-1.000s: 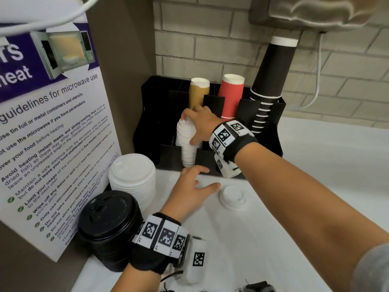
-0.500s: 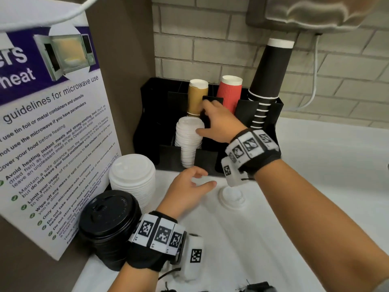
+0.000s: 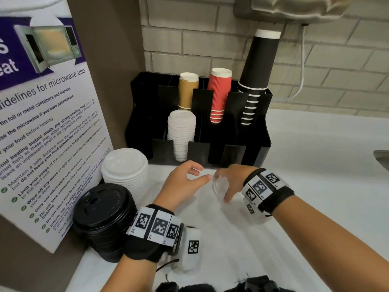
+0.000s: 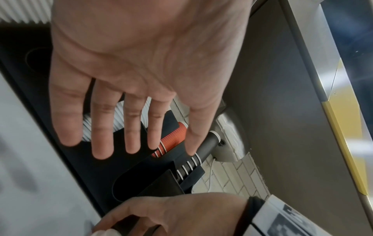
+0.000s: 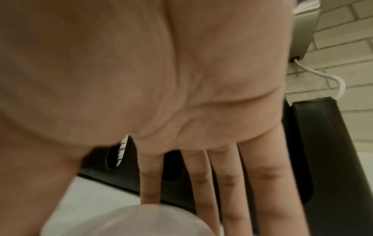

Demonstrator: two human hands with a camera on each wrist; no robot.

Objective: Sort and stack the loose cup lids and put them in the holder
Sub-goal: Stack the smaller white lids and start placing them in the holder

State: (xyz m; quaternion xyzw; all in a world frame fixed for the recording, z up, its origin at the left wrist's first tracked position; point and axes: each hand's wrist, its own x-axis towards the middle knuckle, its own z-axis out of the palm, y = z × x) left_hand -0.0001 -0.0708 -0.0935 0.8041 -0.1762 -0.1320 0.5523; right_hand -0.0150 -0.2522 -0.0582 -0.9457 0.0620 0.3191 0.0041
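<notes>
Where the white bench [image 3: 305, 165] meets a pale brick wall [image 3: 210, 45], a black holder [image 3: 259, 131] stands at the far side with slots of stacked cups: tan [image 3: 188, 91], red [image 3: 220, 93] and tall black [image 3: 260, 68]. A stack of small white lids [image 3: 181, 133] already fills the holder's near-left slot. To the left leans a microwave notice board [image 3: 42, 123], and in front of it sit a stack of large white lids [image 3: 126, 171] and, nearer, a stack of black lids [image 3: 103, 216]. A grey fixture with a white cable [image 3: 302, 66] hangs on the wall above. Half a second ago the right hand [image 3: 230, 180] was up at the holder beside the small lids; it has since come down to the bench, where its fingers and thumb now curl round a single small white lid [image 3: 219, 186] just in front of the holder, tilting it up off the bench, whereas that lid lay flat before. The left hand [image 3: 183, 182] has stayed in nearly the same place, released and holding nothing, fingers loosely spread, its thumb tip just beside the lid's rim.
</notes>
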